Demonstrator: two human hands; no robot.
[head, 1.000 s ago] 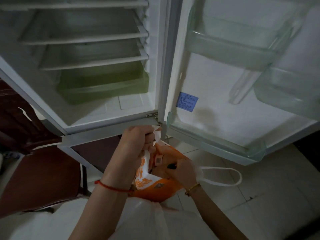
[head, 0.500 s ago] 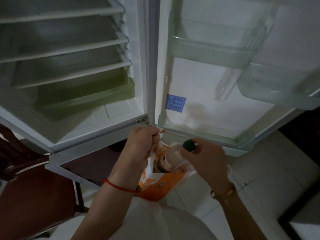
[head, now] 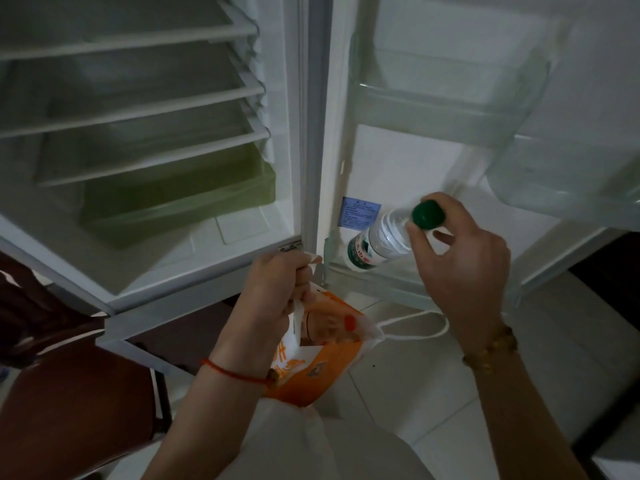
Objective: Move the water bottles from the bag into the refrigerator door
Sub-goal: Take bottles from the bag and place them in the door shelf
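The right hand (head: 464, 268), its grip clamped round the neck of a clear plastic water bottle with a green cap (head: 381, 239), tilts it toward the transparent lowest door shelf (head: 391, 284), while the left hand (head: 277, 289) pinches the orange-and-white bag (head: 322, 358) open, likely for the next bottle.

The left hand (head: 277, 289) is fisted at about 7 o'clock, while the right hand (head: 464, 268) reaches toward 12 o'clock, fingers (head: 420, 244) pinched downward.
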